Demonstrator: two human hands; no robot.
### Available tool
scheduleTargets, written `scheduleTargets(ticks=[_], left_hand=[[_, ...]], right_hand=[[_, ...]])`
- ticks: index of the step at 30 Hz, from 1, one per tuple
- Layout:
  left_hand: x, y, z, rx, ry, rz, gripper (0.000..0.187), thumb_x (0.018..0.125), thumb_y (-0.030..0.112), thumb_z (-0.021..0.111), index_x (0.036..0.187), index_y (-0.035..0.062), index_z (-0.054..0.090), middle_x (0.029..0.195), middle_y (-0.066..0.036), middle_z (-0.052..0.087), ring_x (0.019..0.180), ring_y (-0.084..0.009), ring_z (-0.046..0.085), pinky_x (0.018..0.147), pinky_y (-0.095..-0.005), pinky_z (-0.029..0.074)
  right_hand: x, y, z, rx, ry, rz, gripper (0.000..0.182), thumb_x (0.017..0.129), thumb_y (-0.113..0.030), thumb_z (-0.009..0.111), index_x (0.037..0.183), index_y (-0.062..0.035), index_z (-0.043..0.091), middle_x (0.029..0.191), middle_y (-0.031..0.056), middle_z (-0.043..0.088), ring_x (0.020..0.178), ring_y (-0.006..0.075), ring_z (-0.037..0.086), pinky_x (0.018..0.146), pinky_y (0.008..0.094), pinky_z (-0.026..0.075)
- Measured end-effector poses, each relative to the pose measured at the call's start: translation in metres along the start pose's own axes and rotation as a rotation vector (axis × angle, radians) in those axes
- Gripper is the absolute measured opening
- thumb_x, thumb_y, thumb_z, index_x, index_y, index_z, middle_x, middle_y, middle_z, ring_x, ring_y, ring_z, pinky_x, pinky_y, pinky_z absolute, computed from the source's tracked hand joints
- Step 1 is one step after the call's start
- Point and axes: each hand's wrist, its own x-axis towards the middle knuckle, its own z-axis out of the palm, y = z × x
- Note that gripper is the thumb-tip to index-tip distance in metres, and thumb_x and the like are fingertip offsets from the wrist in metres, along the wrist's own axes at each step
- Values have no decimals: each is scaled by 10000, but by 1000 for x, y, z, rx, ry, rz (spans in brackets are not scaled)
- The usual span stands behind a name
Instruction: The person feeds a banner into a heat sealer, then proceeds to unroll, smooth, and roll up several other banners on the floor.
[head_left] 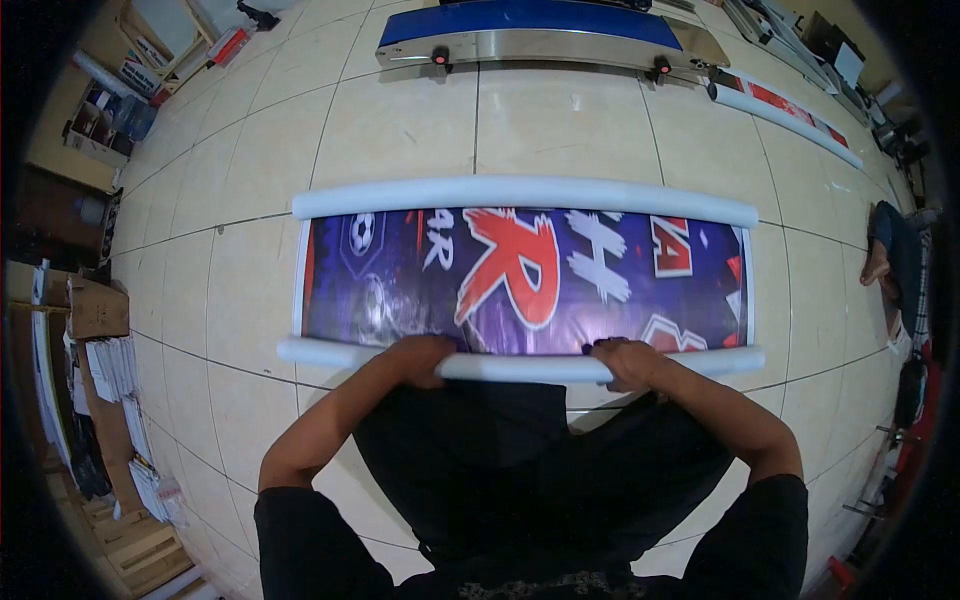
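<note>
A purple printed banner (400, 290) with red and white lettering lies on the tiled floor between two white rolls. The far roll (520, 192) rests across its upper edge. Along the lower edge runs the near roll (520, 368), just in front of my knees. My left hand (420, 361) is closed round the near roll, left of its middle. Right of the middle, my right hand (628, 364) grips the same roll, with something small and dark by its fingertips. The undersides of both hands are hidden.
A long blue and metal machine (540, 42) stands beyond the far roll. Another rolled print (790, 115) lies at the upper right. Boxes and paper stacks (112, 370) line the left side. Another person's foot (877, 262) shows at the right edge.
</note>
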Motion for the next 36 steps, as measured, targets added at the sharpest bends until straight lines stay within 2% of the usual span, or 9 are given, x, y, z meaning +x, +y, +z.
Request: scheduleTargets(ticks=[2, 4, 5, 11, 17, 22, 27, 32, 36], left_hand=[[-7, -4, -3, -48, -92, 214, 538, 741, 317, 756, 1201, 85, 604, 1154, -182, 638, 1112, -361, 601, 977, -458, 472], [5, -28, -22, -125, 221, 126, 572, 799, 339, 763, 1269, 63, 589, 1209, -193, 626, 1128, -352, 599, 1003, -438, 455], [18, -35, -38, -120, 380, 4, 617, 792, 367, 771, 1277, 37, 578, 1215, -201, 624, 1129, -355, 598, 1003, -443, 452], [58, 3, -54, 76, 555, 167, 692, 667, 435, 836, 1158, 3, 609, 1117, -207, 643, 1055, -368, 617, 911, -456, 484], [70, 12, -20, 118, -56, -90, 592, 699, 278, 758, 1188, 20, 545, 1184, -207, 597, 1122, -355, 589, 947, -476, 474], [14, 18, 19, -50, -131, 186, 552, 725, 308, 777, 1198, 91, 595, 1218, -163, 606, 1154, -345, 579, 983, -449, 469], [18, -5, -16, -150, 699, 18, 543, 758, 294, 794, 1208, 52, 613, 1162, -147, 638, 1086, -332, 600, 954, -425, 470], [40, 42, -10, -22, 411, -12, 725, 768, 370, 777, 1371, 87, 491, 1352, -213, 497, 1274, -382, 451, 1097, -527, 322], [55, 65, 24, 373, 666, 115, 740, 793, 365, 738, 1438, 138, 455, 1493, -185, 385, 1368, -339, 381, 1134, -593, 212]], right_hand=[[-6, -3, -17, -4, -108, 0, 642, 736, -277, 759, 1314, -121, 527, 1245, 189, 606, 1185, 365, 570, 1011, 469, 466], [16, 26, -45, 3, 66, 128, 559, 801, -237, 691, 1314, -80, 533, 1223, 178, 614, 1128, 365, 587, 958, 463, 486], [24, 54, -42, -60, 474, 69, 520, 818, -233, 663, 1288, -44, 549, 1198, 190, 617, 1098, 367, 595, 927, 457, 494], [61, 43, -65, -136, 345, 47, 723, 656, -393, 798, 1226, -27, 544, 1112, 218, 626, 1036, 389, 605, 919, 438, 500], [45, 32, -17, -103, 180, 110, 672, 692, -292, 792, 1235, -33, 493, 1118, 218, 632, 1066, 377, 606, 871, 471, 526], [2, -5, 21, -77, -26, -102, 710, 713, -297, 792, 1304, -35, 498, 1224, 212, 578, 1127, 389, 581, 965, 462, 492], [34, 23, -41, 13, 334, -101, 676, 786, -433, 718, 1316, -59, 526, 1164, 182, 581, 1043, 383, 577, 913, 472, 474], [50, -1, -43, -154, 271, -54, 570, 890, -483, 594, 1288, -76, 564, 1176, 186, 589, 1007, 372, 579, 912, 447, 474], [65, 28, -69, -322, 390, -180, 481, 950, -445, 522, 1260, -83, 590, 1245, 207, 567, 1042, 372, 570, 913, 457, 470]])
